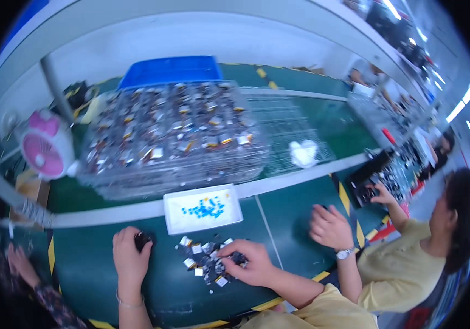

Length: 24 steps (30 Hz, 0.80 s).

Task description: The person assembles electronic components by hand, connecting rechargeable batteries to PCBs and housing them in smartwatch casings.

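Observation:
My left hand [129, 253] rests above the green tabletop with fingers curled around a small dark piece [142, 241]; its kind is too blurred to tell. To the right of it lies a loose pile of small flat parts [206, 257], silver, white and black, some with orange edges. My right hand [250, 264] reaches over the right side of this pile, thumb and fingertips close together among the parts. Whether a part is between those fingertips is hard to make out. Just behind the pile sits a white tray [173, 219] holding small blue pieces [206, 209] and a few orange bits.
Stacked clear trays [174, 131] full of similar parts stand behind a pale rail, before a blue bin [172, 70]. A pink-and-white fan [45, 148] is at left. At right, a co-worker's watched hand [331, 227] hovers over the table. Another person's hand [21, 263] is at far left.

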{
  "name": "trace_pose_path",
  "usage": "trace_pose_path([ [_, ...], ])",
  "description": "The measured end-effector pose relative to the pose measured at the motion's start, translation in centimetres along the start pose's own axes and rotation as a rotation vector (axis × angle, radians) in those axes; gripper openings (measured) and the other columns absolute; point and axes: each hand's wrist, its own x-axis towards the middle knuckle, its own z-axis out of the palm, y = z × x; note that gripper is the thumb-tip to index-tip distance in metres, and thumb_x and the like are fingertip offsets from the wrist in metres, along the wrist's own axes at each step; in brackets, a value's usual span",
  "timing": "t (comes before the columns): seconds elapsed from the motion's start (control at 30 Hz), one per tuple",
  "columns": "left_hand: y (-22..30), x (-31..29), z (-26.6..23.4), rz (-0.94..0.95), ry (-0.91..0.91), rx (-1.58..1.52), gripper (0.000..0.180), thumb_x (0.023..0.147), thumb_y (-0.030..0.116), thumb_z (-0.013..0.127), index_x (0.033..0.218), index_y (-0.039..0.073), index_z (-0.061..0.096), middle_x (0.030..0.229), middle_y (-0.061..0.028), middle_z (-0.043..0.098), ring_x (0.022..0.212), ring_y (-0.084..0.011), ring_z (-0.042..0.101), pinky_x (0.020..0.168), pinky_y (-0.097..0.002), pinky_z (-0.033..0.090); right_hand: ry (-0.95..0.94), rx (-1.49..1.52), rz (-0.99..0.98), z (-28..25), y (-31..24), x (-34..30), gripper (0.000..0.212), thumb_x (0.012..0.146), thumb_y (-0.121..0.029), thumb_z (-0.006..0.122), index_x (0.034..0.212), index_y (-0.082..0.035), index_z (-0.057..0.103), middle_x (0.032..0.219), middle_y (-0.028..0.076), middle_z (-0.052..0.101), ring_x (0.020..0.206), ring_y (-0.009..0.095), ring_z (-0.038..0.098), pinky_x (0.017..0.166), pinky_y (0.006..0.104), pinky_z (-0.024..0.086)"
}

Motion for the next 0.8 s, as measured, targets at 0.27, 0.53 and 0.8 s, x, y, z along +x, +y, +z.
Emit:
trace_pose_path([
  [0.27, 1.0, -0.3, 1.1, -0.06, -0.11, -0.55, 0.007, 0.083, 0.0, 0.056, 0.086, 0.002, 0.05, 0.071, -0.0076, 0.056, 0.059, -0.0144, 0.056, 0.051, -0.0263, 0.045, 0.029, 0.049, 0.05, -0.4, 0.2, -0.4, 0.021, 0.078, -0.003, 0.065, 0.099, -0.004, 0.059, 0.096, 0.008, 0.064, 0.079, 0.018, 0.065, 0.07, 0.0275, 0.05],
  [0.53, 4.2, -1.7, 1.1, -0.36, -0.369, -1.278, 0.018, 0.085, -0.004, 0.045, 0.102, 0.001, 0.046, 0.088, -0.0205, 0.064, 0.071, -0.0245, 0.067, 0.053, -0.0258, 0.056, -0.028, 0.109, 0.033, -0.7, -0.7, -0.1, 0.024, 0.083, -0.003, 0.062, 0.106, -0.003, 0.059, 0.099, 0.01, 0.065, 0.083, 0.019, 0.065, 0.073, 0.0275, 0.051],
  [0.8, 4.7, -3.1, 2.0, -0.44, -0.415, -1.309, 0.015, 0.082, -0.005, 0.049, 0.096, -0.004, 0.052, 0.086, -0.0189, 0.064, 0.071, -0.0257, 0.067, 0.058, -0.0316, 0.058, -0.101, 0.012, -0.048, -0.5, 0.2, -0.8, 0.021, 0.086, -0.008, 0.059, 0.106, -0.005, 0.056, 0.097, 0.011, 0.064, 0.083, 0.025, 0.065, 0.07, 0.0322, 0.05],
])
